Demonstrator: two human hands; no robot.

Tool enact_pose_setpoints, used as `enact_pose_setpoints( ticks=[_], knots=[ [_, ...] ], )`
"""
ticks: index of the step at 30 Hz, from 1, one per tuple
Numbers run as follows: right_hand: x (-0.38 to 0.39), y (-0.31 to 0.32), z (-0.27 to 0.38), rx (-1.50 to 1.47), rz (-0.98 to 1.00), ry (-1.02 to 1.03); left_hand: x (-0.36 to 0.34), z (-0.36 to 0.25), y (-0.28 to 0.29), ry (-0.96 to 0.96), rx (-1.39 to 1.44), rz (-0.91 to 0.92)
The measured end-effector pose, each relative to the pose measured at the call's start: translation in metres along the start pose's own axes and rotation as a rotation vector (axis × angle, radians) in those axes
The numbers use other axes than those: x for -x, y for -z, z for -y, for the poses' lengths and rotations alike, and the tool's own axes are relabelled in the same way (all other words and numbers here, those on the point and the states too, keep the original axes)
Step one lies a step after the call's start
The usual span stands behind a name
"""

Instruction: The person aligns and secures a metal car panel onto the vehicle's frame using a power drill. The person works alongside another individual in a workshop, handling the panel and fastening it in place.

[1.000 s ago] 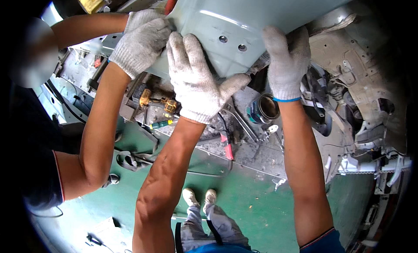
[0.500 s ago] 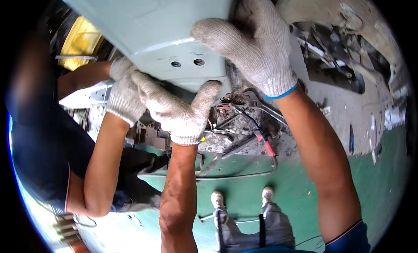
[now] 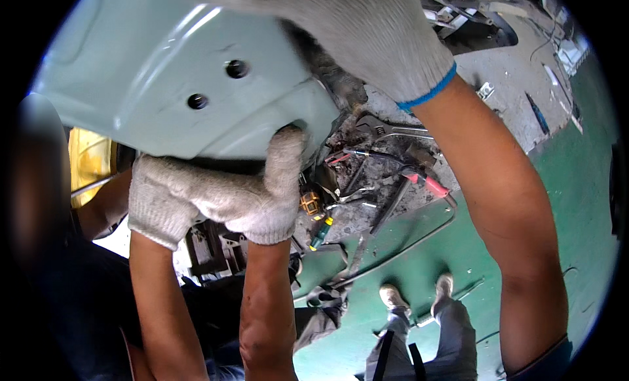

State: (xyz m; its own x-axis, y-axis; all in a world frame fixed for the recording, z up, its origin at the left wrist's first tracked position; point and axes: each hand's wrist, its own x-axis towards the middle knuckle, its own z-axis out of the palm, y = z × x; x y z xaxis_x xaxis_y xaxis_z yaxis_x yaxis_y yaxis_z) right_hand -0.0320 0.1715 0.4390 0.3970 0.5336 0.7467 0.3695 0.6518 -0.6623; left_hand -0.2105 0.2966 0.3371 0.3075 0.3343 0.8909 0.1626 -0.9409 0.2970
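Observation:
A large pale green sheet-metal panel with two round holes fills the upper left. My left hand, in a grey-white knit glove, grips its lower edge, thumb up on the face and fingers beneath. Over the panel's right edge reaches my right hand, in a glove with a blue cuff; its fingertips pass out of the top of the picture. Left of my left hand, a co-worker's gloved hand is at the same lower edge, partly overlapped by my fingers.
A dirty metal surface below the panel holds an adjustable wrench, a torch with a red handle and a green-yellow screwdriver. A hose trails over the green floor. The co-worker stands at left.
The panel has swung left and tilted, and looks larger. Both my hands have moved with it, the right one further up and partly out of the picture. The co-worker's hand has shifted lower left.

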Motion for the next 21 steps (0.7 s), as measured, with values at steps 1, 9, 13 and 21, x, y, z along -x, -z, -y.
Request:
enact_pose_setpoints(
  ticks=[1,9,13,21],
  knots=[
    [0.000,-0.005,0.009,0.107,-0.037,-0.041,-0.006,0.002,0.000,0.068,0.133,0.099],
    [0.000,-0.003,-0.007,0.561,-0.241,0.234,-0.101,0.022,0.049,0.353,0.319,1.170],
    [0.013,-0.029,0.017,0.399,-0.273,0.020,-0.096,0.040,0.048,0.140,0.349,0.959],
    [-0.007,-0.007,-0.016,0.417,-0.252,0.008,-0.017,0.001,0.000,-0.310,-0.055,-0.158]
  ],
)
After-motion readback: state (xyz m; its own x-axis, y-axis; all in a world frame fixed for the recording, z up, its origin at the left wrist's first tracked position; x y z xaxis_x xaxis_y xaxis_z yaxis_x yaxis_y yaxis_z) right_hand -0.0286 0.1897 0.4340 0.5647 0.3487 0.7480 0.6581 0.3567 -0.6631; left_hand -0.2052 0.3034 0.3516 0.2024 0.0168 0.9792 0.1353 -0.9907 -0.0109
